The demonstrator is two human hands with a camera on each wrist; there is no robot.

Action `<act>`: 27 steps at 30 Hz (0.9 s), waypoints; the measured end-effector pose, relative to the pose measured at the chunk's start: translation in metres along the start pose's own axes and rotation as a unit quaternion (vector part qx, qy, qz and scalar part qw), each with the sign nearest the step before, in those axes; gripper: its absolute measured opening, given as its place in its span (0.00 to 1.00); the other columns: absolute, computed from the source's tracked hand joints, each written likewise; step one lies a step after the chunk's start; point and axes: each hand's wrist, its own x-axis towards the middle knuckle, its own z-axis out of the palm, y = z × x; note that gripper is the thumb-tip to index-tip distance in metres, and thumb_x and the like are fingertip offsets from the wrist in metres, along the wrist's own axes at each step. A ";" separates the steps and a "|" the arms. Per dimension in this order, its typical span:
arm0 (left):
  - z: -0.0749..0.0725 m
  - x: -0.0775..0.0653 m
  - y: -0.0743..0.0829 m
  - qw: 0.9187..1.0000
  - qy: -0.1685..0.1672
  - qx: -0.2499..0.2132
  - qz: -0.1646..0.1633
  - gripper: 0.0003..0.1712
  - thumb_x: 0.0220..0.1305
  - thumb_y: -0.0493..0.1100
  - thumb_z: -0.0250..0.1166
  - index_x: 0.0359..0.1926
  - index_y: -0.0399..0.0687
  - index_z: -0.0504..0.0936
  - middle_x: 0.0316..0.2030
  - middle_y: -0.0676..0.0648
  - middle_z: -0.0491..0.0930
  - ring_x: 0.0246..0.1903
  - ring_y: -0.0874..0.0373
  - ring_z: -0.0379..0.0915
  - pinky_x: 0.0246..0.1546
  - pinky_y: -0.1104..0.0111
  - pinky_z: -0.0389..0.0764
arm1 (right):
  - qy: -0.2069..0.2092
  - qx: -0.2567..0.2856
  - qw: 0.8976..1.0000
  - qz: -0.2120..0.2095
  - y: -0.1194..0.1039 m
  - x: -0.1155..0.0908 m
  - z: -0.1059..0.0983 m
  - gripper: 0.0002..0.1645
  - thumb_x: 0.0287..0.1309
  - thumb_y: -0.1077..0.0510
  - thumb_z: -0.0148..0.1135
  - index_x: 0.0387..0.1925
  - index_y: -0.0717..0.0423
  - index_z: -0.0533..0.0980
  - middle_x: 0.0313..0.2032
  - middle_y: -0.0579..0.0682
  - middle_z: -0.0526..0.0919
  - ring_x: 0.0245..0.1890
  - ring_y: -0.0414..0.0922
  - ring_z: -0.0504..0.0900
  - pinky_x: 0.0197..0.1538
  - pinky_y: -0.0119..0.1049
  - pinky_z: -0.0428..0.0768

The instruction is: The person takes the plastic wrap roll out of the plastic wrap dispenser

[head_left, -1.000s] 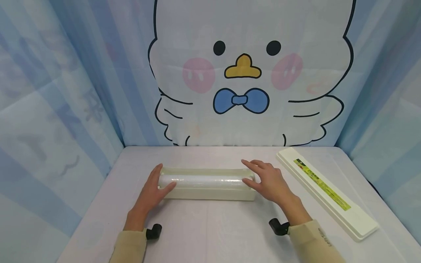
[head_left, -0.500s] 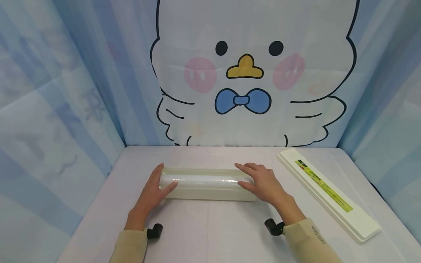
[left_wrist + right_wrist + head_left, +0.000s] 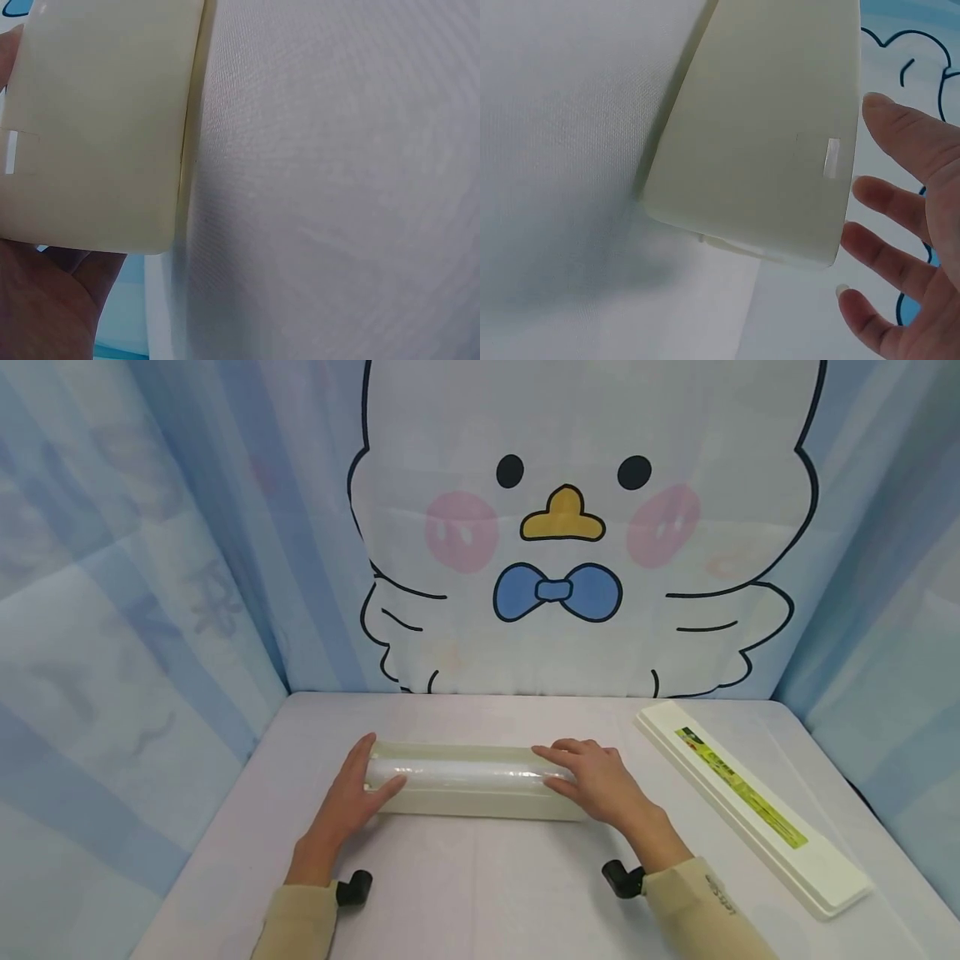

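Note:
In the head view a cream cling film box [image 3: 480, 807] lies lengthwise on the table, its top open. A shiny roll of cling film [image 3: 465, 770] sits inside it. My left hand [image 3: 350, 793] grips the box's left end, thumb over the near wall and fingers round the end. Over the right end is my right hand [image 3: 603, 781], fingers spread and thumb reaching over the roll. The right wrist view shows those fingers [image 3: 900, 135] loosely extended along the box's upper edge. In the left wrist view the left palm [image 3: 45, 300] is at the end of the box.
A long cream lid [image 3: 750, 810] with a yellow-green label lies slantwise at the table's right. White cloth covers the table [image 3: 480, 885]. Patterned curtains [image 3: 142, 635] stand at the back and both sides.
My right hand has moved left and lower over the right end of the box, its fingers now closer to the back rim. My left hand has stayed at the left end.

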 end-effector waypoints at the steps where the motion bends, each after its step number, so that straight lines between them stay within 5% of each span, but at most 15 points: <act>1: 0.000 0.000 0.000 1.000 -0.001 0.000 -0.001 0.57 0.65 0.65 0.65 0.80 0.44 0.46 0.78 0.38 0.46 0.74 0.39 0.47 0.70 0.41 0.52 | -0.002 -0.008 1.000 -0.001 0.000 0.000 0.000 0.30 0.63 0.50 0.70 0.66 0.45 0.76 0.58 0.53 0.80 0.58 0.58 0.77 0.56 0.62 0.72; 8: 0.000 0.000 0.000 1.000 0.000 0.006 -0.003 0.57 0.65 0.65 0.65 0.80 0.44 0.45 0.78 0.38 0.46 0.74 0.39 0.48 0.70 0.41 0.53 | -0.009 -0.044 0.999 -0.003 0.001 0.002 0.001 0.30 0.62 0.48 0.71 0.66 0.41 0.77 0.58 0.50 0.80 0.60 0.56 0.74 0.58 0.66 0.66; 27: -0.001 0.000 0.001 1.000 -0.003 0.010 0.009 0.56 0.67 0.62 0.65 0.80 0.42 0.45 0.78 0.37 0.45 0.75 0.39 0.45 0.71 0.42 0.51 | -0.062 -0.070 0.995 -0.018 0.002 0.010 0.003 0.30 0.56 0.54 0.76 0.62 0.41 0.80 0.56 0.50 0.83 0.57 0.54 0.76 0.56 0.65 0.67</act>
